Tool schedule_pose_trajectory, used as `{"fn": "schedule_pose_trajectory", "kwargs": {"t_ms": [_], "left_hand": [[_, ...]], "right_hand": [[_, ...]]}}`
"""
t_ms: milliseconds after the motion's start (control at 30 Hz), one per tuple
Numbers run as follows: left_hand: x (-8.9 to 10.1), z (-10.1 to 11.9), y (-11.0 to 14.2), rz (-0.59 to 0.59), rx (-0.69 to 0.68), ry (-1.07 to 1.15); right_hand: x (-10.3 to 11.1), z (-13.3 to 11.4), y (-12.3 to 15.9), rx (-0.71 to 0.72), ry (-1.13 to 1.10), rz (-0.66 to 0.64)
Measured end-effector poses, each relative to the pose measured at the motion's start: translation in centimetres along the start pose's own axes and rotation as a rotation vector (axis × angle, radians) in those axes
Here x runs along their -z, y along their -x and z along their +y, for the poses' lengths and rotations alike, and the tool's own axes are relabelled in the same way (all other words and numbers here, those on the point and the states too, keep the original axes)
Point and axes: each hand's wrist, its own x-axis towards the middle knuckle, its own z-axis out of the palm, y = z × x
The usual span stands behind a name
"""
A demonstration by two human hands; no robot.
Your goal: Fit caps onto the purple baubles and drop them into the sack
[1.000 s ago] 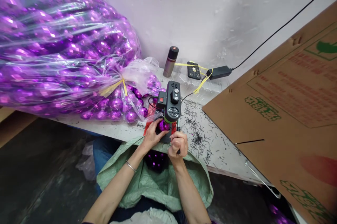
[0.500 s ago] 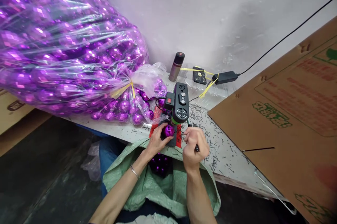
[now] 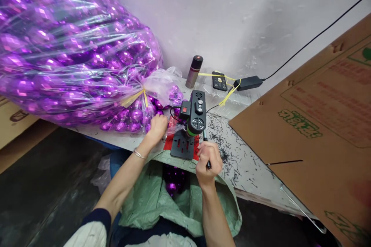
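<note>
My right hand [image 3: 209,160] is wrapped round the black-gripped lever [image 3: 208,164] of a small black bench drill press [image 3: 198,111]. Under the drill head, its slotted black base plate [image 3: 182,144] is bare, on top of a red sheet [image 3: 168,142]. To the left, my left hand [image 3: 158,127] is among shiny purple balls [image 3: 135,117] at the tied neck of a clear bag. Its fingers look curled, and whatever they hold is hidden. Below the table edge, more purple balls [image 3: 173,183] lie in an open green woven sack [image 3: 150,200].
A huge clear bag of purple balls [image 3: 75,57] fills the left. Behind the press are a dark bottle [image 3: 194,72], a phone-like black device [image 3: 219,81] and a power adapter [image 3: 249,83]. Dark shavings [image 3: 223,150] litter the table. A large cardboard box [image 3: 319,123] leans in from the right.
My left hand has left the drill plate and moved left to the balls by the bag. The ball under the drill is gone from the plate. My right hand has stayed on the lever.
</note>
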Motion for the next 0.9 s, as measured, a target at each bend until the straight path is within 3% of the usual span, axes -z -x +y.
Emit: {"fn": "schedule_pose_trajectory", "kwargs": {"t_ms": [100,200,267,367,467,533,633,733,900], "left_hand": [[0.3,-0.1,-1.2,-0.109,0.041,-0.052],[0.0,-0.3,-0.4,-0.193,0.033,-0.082],[0.0,-0.6,0.3,-0.171,0.009,-0.032],[0.1,-1.3,1.3,0.086,0.029,0.259],[0.0,-1.9,2.9,0.392,0.166,0.755],[-0.5,-1.7,4.5,0.437,0.275,1.118],[-1.7,-0.5,7.1,0.243,0.434,1.552],[-2.7,1.0,9.2,0.006,0.553,1.835],[-3.5,2.2,10.2,-0.139,0.671,2.116]], "right_hand": [[0.0,0.1,0.1,0.013,0.008,-0.008],[0.0,0.1,0.3,0.014,0.018,-0.008],[0.0,0.1,0.4,0.016,0.017,-0.010],[0.1,0.3,0.5,0.021,0.002,-0.020],[0.1,0.3,0.5,0.015,-0.002,-0.025],[0.1,0.3,0.4,0.012,0.003,-0.019],[0.1,0.1,0.2,0.022,0.008,-0.014],[0.2,0.1,0.0,0.033,0.007,-0.021],[0.3,0.2,0.0,0.037,0.014,-0.034]]}}
